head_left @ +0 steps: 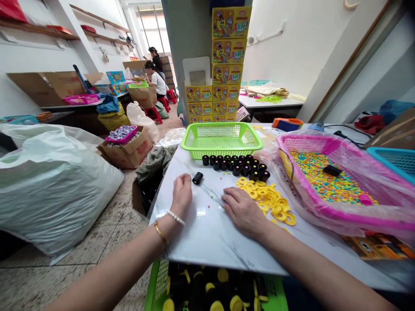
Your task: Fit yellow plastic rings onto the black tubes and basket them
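My left hand (181, 193) rests on the white marble tabletop (210, 237), fingers curled in, just short of a small black tube (197, 177) lying on its side. My right hand (241, 210) lies palm down on the table with fingers curled under, beside a heap of yellow rings (270, 199). I cannot see whether either hand holds anything. Several upright black tubes (238, 165) stand in a cluster behind the rings. A few tiny coloured beads (211, 196) lie between my hands.
A green mesh basket (220, 138) stands at the back of the table. A pink tray (337, 190) lined with plastic holds coloured beads at right. Below the front edge, a green crate (155, 285) holds capped black tubes. Big white bags (55, 181), cartons and seated people fill the left floor.
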Demonstrator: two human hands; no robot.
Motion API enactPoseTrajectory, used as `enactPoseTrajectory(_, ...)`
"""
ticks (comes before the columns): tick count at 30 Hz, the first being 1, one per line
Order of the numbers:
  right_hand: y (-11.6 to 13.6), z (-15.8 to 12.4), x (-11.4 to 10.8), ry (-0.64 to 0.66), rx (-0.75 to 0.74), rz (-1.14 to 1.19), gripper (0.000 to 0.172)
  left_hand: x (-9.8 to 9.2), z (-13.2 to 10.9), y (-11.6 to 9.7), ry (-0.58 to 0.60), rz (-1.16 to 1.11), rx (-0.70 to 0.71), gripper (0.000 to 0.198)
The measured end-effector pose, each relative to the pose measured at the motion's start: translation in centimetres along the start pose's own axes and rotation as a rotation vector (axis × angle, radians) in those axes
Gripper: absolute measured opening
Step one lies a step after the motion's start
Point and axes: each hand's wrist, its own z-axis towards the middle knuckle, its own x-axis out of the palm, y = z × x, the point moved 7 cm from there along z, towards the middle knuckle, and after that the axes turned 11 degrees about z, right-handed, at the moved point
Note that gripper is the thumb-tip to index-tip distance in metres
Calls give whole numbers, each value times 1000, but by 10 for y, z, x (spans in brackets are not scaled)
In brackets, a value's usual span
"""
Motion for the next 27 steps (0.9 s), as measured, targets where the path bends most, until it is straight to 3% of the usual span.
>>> enactPoseTrajectory(4, 1, 1, -1, -22, -12, 27, 19, 6, -29, -18, 86, 111, 69, 49)
enactPoseTrajectory(10, 2, 2, -7, -67, -36, -10, 19, 28, -50, -44, 194, 171, 172, 66)
enactPoseTrajectory(21, -7, 12, -28, -99, -110, -212, 18, 53, -52, -50, 220, 488, 479, 82)
enactPoseTrajectory(24, -11, 13, -44, -119, -80, -262, 20, 54, -51, -50, 214, 500, 501, 71)
enactPoseTrajectory(27, -15, 5, -85, -221, -1, -294, 24, 50, -47, -48, 229, 465, 438, 56)
